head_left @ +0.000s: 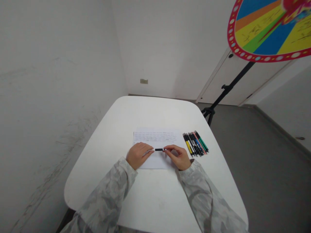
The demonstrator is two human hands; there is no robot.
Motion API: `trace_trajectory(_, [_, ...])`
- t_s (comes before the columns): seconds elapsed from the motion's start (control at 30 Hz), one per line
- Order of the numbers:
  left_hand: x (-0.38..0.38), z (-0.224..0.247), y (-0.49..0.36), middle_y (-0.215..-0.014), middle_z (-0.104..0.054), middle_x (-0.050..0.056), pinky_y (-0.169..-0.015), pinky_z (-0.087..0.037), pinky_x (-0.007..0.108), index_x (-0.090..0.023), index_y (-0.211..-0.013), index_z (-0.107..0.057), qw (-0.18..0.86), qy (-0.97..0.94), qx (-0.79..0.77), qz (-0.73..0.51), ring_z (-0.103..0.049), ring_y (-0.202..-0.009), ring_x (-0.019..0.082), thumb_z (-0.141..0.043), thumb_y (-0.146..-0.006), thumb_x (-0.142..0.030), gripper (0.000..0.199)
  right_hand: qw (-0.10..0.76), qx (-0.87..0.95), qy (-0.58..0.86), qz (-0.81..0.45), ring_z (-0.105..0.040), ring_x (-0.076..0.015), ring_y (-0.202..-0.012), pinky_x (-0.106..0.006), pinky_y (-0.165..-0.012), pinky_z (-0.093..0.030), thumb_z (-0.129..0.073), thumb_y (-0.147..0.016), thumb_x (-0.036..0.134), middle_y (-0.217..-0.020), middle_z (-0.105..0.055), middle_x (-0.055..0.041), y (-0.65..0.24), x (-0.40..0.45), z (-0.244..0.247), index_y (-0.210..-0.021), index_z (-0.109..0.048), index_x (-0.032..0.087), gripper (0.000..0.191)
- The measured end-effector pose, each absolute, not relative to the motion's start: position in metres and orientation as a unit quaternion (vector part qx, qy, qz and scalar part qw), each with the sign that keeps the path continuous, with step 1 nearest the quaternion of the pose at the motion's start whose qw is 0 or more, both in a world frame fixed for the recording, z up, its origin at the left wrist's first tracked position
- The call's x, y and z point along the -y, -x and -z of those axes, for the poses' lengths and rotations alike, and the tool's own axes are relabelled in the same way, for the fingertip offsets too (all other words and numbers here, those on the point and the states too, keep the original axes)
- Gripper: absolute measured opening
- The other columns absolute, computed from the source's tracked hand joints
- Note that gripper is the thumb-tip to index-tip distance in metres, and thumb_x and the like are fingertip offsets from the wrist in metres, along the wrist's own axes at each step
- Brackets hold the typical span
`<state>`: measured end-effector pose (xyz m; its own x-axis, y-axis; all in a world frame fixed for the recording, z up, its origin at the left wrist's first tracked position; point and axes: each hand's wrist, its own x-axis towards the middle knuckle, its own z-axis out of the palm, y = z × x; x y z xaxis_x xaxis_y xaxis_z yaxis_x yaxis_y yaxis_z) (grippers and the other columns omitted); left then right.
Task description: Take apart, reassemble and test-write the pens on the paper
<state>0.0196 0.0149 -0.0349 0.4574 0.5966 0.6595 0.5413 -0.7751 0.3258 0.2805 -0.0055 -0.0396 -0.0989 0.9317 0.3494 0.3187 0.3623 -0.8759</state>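
Note:
Between my two hands a slim pen (159,149) with a black middle section lies level, held just above a sheet of paper (155,163). My left hand (139,155) pinches its left end between thumb and fingers. At the other end, the thumb and fingertips of my right hand (179,157) are closed on the pen's tip. Rows of handwriting cover the upper part of the paper. To the right of the sheet lies a row of several pens (195,144) in yellow, white, black, blue, pink and green, side by side and slanted.
The white table (155,111) has rounded corners and stands close to the wall on the left. Beyond its right side, a black tripod stand (222,94) carries a colourful prize wheel (269,32). A door (245,84) is behind the stand.

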Motion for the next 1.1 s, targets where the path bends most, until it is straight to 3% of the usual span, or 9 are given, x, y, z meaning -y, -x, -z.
trace_trajectory(0.27, [-0.0141, 0.0329, -0.0215, -0.095, -0.081, 0.002, -0.079, -0.056, 0.035, -0.021, -0.104, -0.071, 0.021, -0.857, -0.322, -0.402, -0.074, -0.085, 0.018, -0.066, -0.107, -0.03, 0.01, 0.454, 0.685, 0.476, -0.314, -0.073, -0.0211, -0.073, -0.034, -0.073, -0.058, -0.067, -0.1, 0.049, -0.081, -0.08, -0.0056, -0.2811, 0.0051, 0.043, -0.089, -0.078, 0.023, 0.03])
trace_trajectory(0.43, [-0.0135, 0.0324, -0.0239, -0.096, -0.081, 0.002, -0.08, -0.056, 0.036, -0.022, -0.106, -0.072, 0.025, -0.866, -0.312, -0.39, -0.075, -0.087, 0.018, -0.066, -0.106, -0.029, 0.01, 0.395, 0.736, 0.484, -0.262, -0.061, -0.0186, -0.064, -0.034, -0.07, -0.047, -0.046, -0.11, 0.047, -0.061, -0.064, -0.0026, -0.279, 0.0067, 0.0404, -0.064, -0.059, 0.024, 0.053])
trace_trajectory(0.63, [-0.0132, 0.0314, -0.0237, -0.095, -0.081, 0.003, -0.08, -0.056, 0.036, -0.022, -0.106, -0.074, 0.029, -0.866, -0.321, -0.383, -0.075, -0.087, 0.019, -0.065, -0.107, -0.03, 0.012, 0.412, 0.73, 0.46, -0.294, -0.058, -0.02, -0.072, -0.033, -0.07, -0.045, -0.048, -0.108, 0.043, -0.077, -0.062, -0.0025, -0.2767, 0.0102, 0.0352, -0.088, -0.058, 0.024, 0.03])
trace_trajectory(0.83, [-0.0133, 0.0318, -0.0245, -0.096, -0.082, 0.003, -0.081, -0.056, 0.036, -0.022, -0.106, -0.074, 0.03, -0.869, -0.31, -0.385, -0.075, -0.088, 0.019, -0.065, -0.107, -0.03, 0.011, 0.369, 0.757, 0.469, -0.267, -0.052, -0.0186, -0.064, -0.033, -0.067, -0.038, -0.039, -0.11, 0.04, -0.063, -0.052, -0.0006, -0.2775, 0.0081, 0.04, -0.069, -0.047, 0.024, 0.045])
trace_trajectory(1.0, [-0.0126, 0.0312, -0.0243, -0.096, -0.082, 0.004, -0.08, -0.056, 0.036, -0.023, -0.106, -0.075, 0.037, -0.867, -0.32, -0.381, -0.075, -0.088, 0.019, -0.065, -0.107, -0.03, 0.013, 0.38, 0.739, 0.472, -0.295, -0.05, -0.017, -0.061, -0.031, -0.063, -0.037, -0.046, -0.108, 0.04, -0.069, -0.054, 0.0018, -0.2781, 0.0112, 0.0396, -0.089, -0.056, 0.024, 0.026])
trace_trajectory(1.1, [-0.0125, 0.0304, -0.0242, -0.097, -0.082, 0.004, -0.08, -0.057, 0.036, -0.023, -0.107, -0.075, 0.04, -0.869, -0.316, -0.379, -0.076, -0.089, 0.019, -0.065, -0.107, -0.031, 0.013, 0.357, 0.749, 0.474, -0.294, -0.05, -0.0167, -0.059, -0.031, -0.063, -0.036, -0.042, -0.109, 0.04, -0.063, -0.051, 0.0019, -0.2779, 0.0112, 0.0396, -0.075, -0.05, 0.024, 0.039])
